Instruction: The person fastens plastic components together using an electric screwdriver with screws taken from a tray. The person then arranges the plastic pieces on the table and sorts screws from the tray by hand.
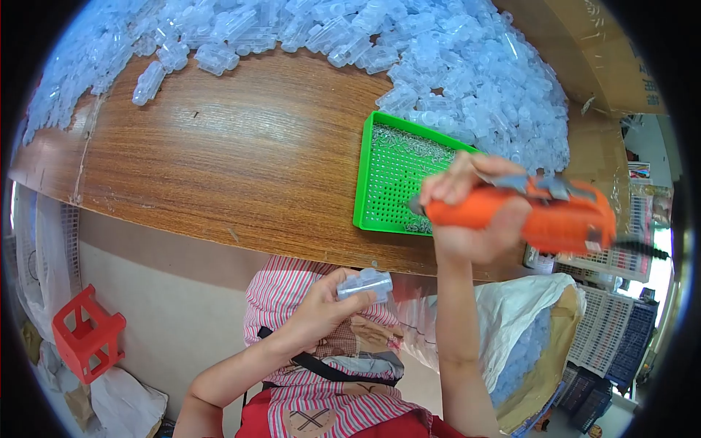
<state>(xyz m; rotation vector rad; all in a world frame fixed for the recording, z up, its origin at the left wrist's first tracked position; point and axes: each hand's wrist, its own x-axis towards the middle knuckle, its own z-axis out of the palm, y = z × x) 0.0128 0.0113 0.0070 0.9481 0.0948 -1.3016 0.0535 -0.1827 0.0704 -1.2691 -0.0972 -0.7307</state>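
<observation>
My left hand [325, 306] is closed around a clear plastic part [365, 285], held in front of the table edge above my lap. An orange corded electric screwdriver [540, 219] is gripped in my right hand [478, 208], slightly blurred. Its dark tip points left, over a green perforated tray [361, 182]. Small silvery screws [412, 144] lie in the tray, mostly along its far side, with some at the near edge. The tray's right part is hidden behind my right hand and the screwdriver.
A large heap of clear plastic parts [467, 66] covers the back of the wooden table [219, 153]. Cardboard [599, 139] borders it on the right. Below right stands a lined bag [526, 350] holding similar parts. A red stool [87, 336] is on the floor at left.
</observation>
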